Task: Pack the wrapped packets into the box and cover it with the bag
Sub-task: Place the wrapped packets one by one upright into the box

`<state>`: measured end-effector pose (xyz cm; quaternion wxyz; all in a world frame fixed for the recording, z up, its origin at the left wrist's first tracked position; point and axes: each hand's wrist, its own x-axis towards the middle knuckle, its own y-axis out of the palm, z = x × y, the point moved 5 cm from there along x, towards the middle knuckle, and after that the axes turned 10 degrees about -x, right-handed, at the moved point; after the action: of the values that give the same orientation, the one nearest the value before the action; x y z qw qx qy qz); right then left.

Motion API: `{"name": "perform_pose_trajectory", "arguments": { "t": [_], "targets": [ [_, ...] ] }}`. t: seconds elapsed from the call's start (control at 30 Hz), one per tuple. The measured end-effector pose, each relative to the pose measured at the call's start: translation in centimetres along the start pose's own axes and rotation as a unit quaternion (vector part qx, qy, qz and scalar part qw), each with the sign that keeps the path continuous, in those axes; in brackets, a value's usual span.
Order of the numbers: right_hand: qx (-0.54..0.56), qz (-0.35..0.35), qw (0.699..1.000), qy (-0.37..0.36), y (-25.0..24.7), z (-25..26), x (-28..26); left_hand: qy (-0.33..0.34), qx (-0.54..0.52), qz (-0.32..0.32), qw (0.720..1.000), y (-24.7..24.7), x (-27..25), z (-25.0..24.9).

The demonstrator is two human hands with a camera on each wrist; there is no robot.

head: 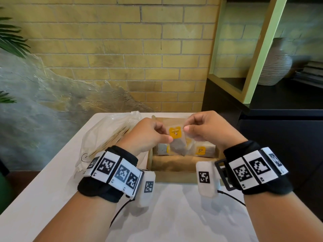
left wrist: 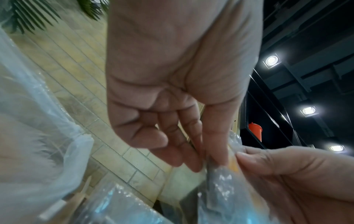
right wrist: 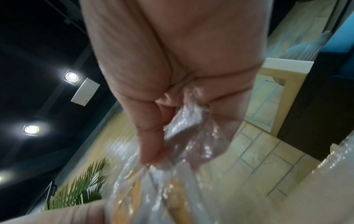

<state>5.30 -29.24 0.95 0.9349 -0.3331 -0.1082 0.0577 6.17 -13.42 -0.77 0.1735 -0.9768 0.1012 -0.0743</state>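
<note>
Both hands are up over the open cardboard box (head: 167, 167) at the far end of the white table (head: 52, 186). The left hand (head: 145, 135) pinches one clear wrapped packet (head: 176, 139) between thumb and fingertips at its left edge; the right hand (head: 204, 128) pinches the same packet's top right corner. The packet, with its yellow label, hangs between them above the box. More wrapped packets (head: 202, 151) already lie inside the box, along its middle. The clear plastic bag (head: 106, 135) lies crumpled on the table just left of the box, behind the left wrist. A ribbed vase (head: 276, 63) stands on the dark shelf to the right.
</note>
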Motion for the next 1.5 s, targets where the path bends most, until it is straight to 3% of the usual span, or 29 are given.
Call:
{"name": "perform_pose_trajectory", "arguments": {
  "t": [0.2, 0.43, 0.77, 1.1, 1.33, 1.5],
  "targets": [
    [-0.223, 0.138, 0.965, 0.003, 1.9, -0.7, -0.1, -0.052, 0.100, 0.051, 0.992, 0.6, -0.4, 0.6],
    [-0.320, 0.140, 0.936, 0.032, 1.8, -1.2, -0.3, -0.064, 0.138, 0.073, 0.986, 0.7, -0.9, 0.4],
    [-0.265, 0.134, 0.955, 0.025, 1.4, -1.0, -0.2, -0.067, 0.129, 0.090, 0.985, 0.9, -0.7, 0.9],
    [-0.301, 0.163, 0.939, 0.036, 1.7, -1.7, -0.3, -0.056, 0.128, 0.097, 0.985, 1.0, -0.6, 0.9],
    [-0.197, 0.101, 0.975, 0.028, -0.3, -1.1, -0.3, -0.020, 0.085, 0.072, 0.994, 0.7, -0.2, 0.2],
    [-0.181, 0.078, 0.980, 0.011, -1.2, -0.8, -0.6, 0.029, 0.036, 0.034, 0.998, 0.0, -0.6, -1.1]
  ]
}}
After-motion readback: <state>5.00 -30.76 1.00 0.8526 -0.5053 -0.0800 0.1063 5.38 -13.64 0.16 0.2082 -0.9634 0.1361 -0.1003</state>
